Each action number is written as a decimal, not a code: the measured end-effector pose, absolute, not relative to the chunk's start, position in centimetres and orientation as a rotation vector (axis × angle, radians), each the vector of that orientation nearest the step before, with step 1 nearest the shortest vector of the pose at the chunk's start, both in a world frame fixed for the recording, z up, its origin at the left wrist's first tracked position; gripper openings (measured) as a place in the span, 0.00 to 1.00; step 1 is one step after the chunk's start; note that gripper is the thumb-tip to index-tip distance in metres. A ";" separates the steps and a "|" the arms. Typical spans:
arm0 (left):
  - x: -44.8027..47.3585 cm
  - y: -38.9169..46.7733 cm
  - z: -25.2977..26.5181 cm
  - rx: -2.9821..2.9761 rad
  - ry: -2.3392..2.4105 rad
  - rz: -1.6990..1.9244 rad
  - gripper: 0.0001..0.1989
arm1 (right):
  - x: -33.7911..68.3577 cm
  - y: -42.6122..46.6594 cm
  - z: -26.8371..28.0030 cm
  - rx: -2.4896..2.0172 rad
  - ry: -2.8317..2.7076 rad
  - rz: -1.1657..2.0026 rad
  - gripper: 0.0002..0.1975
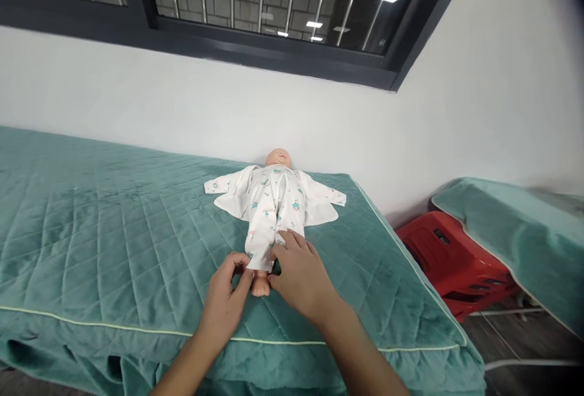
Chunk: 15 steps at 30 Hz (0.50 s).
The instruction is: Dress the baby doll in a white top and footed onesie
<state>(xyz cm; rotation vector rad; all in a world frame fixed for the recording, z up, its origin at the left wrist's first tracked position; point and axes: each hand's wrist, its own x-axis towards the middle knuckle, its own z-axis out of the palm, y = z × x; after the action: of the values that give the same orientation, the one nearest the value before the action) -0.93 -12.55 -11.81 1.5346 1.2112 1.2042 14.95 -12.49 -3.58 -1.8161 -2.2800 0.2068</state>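
Observation:
A baby doll [278,157] lies on its back, its head toward the wall. It wears a white printed top [314,192] with the sleeves spread out and the front flaps open to the sides. White printed trousers [263,225] lie over its belly and legs. My left hand [227,295] pinches the left edge of one trouser cuff between thumb and fingers. On the cuff's other side, my right hand [303,274] has its fingers curled on the trouser legs, its thumb beside the bare foot [261,285] that sticks out. The doll's other foot is hidden behind my right hand.
The doll lies on a bed with a green quilted cover [114,232], its piped edge close to me. Red plastic stools [451,256] stand at the right, partly under another green cover [524,244]. A dark-framed window [274,49] sits above the white wall.

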 end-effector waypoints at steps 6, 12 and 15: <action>-1.6 -12.9 -11.7 1.553 1.207 1.208 0.09 | 14.4 -13.1 -5.8 -1.739 -2.145 0.050 0.07; -3.2 -13.9 -13.3 1.697 1.305 1.147 0.08 | 14.7 -15.2 -6.7 -1.599 -2.090 0.029 0.11; -3.6 -14.1 -13.2 1.834 1.298 1.086 0.06 | 15.0 -16.0 -6.8 -1.566 -2.078 0.087 0.10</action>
<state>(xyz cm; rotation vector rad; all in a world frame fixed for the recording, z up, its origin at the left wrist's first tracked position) -3.57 -14.15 -13.25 1.8335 1.2982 1.0862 15.03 -16.04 -6.81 -1.5659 -2.0785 0.0875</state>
